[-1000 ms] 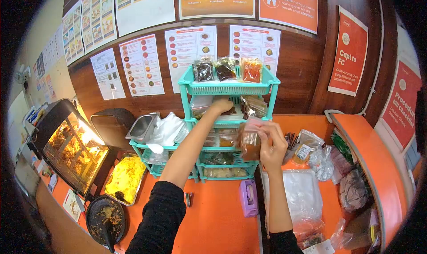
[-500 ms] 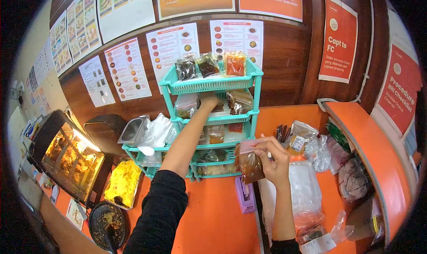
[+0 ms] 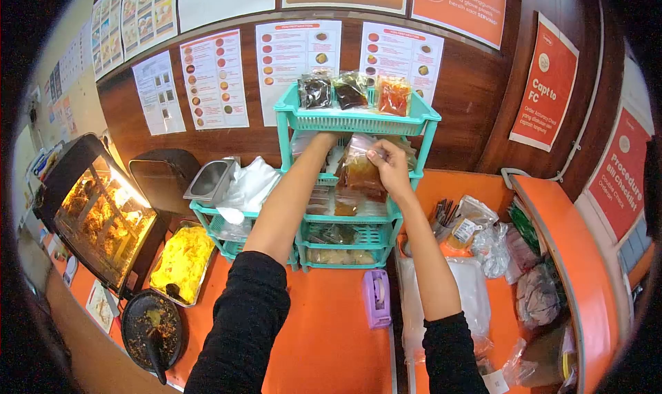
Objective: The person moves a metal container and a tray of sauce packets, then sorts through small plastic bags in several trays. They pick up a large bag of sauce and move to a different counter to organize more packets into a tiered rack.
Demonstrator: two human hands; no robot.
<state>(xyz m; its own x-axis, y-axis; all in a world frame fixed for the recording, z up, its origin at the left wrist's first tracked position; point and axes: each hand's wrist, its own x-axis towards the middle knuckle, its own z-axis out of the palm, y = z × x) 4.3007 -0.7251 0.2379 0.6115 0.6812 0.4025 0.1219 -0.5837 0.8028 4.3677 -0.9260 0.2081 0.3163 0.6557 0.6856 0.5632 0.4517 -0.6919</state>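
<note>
My right hand (image 3: 391,165) pinches the top of a clear zip bag of brown sauce (image 3: 360,172), held upright before the second tier of a turquoise plastic rack (image 3: 358,124). Into that same tier reaches my left hand (image 3: 324,143); its fingers are hidden under the top shelf and behind the bags, so what they touch cannot be seen. Two bags of dark sauce (image 3: 316,93) and a bag of orange-red sauce (image 3: 394,97) stand on the top tier. Lower down, more small bags (image 3: 346,204) lie on the shelves.
A purple tape dispenser (image 3: 376,299) sits on the orange counter (image 3: 324,339). At left are a lit food warmer (image 3: 103,218), a tray of yellow food (image 3: 183,261) and a black mortar (image 3: 155,328). Plastic bags (image 3: 465,290) lie at right beside an orange ledge (image 3: 586,277).
My right hand has carried the sauce bag up and left, from beside the rack to the front of the second tier. My left hand stays inside that tier. The view has shifted slightly.
</note>
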